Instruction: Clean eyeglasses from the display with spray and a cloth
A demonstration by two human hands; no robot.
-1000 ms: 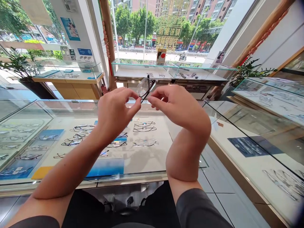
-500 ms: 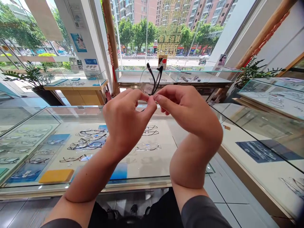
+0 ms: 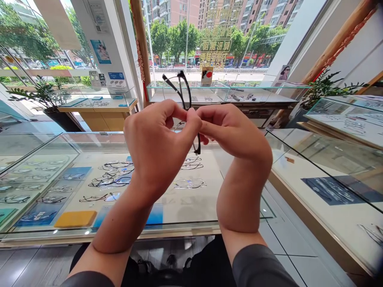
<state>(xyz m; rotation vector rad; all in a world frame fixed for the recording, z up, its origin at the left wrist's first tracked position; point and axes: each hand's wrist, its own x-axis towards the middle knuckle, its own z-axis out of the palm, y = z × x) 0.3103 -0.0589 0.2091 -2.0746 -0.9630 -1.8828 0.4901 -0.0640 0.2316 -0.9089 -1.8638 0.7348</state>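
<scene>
A pair of black-framed eyeglasses [image 3: 186,89] is held up in front of me, above the glass display case. My left hand [image 3: 160,141] pinches it between thumb and bent fingers. Against the left thumb tip, my right hand [image 3: 229,129] is closed on the glasses too, with its fingers curled. Parts of the dark frame rise above the hands, and another dark piece hangs below the fingertips. My fingers hide the middle of the glasses, so I cannot tell exactly which part each one grips.
Below my hands is a glass display case [image 3: 191,217] with several eyeglasses [image 3: 110,181] and a yellow block [image 3: 76,219] inside. Another glass case [image 3: 329,159] stands at right. Further cases and a potted plant [image 3: 49,93] line the window.
The glasses have turned and shifted left in my fingers; a dark end now shows below the hands. Both hands stay together, with the right slightly further left.
</scene>
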